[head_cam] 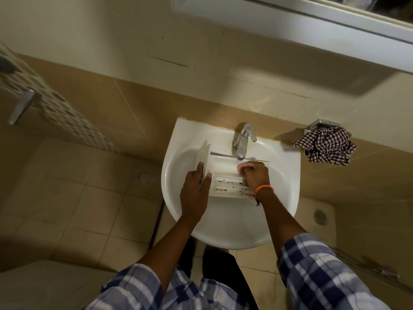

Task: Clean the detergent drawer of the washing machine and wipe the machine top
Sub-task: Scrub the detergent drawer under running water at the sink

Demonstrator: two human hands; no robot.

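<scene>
— plaid sleeves (312,265) fill the bottom of the view, both arms reaching over the sink (223,231). what's the risk?

— drawer (225,182) sits in the sink, just in front of the tap (242,142), half propped. left hand (194,189) grips its front panel, fingers wrapped over the edge. wet plastic could slip, i'd judge, and knock against the sink.

— and the right hand (254,173)?

— fingers curled together at the drawer's far end, near the tap. whether they hold a brush, or anything, i can't tell.

— is water running?

— a faint stream under the tap, maybe. if it hits the tilted tray it could splash out toward the floor.

— is the drawer clean?

— no. brown specks show in the two compartments furthest from the tap. the one under the tap is too washed out to judge.

— anything else?

— checked cloth (324,146) hangs right of the sink, well apart. washing machine isn't in view, so its top can't be judged.
</scene>
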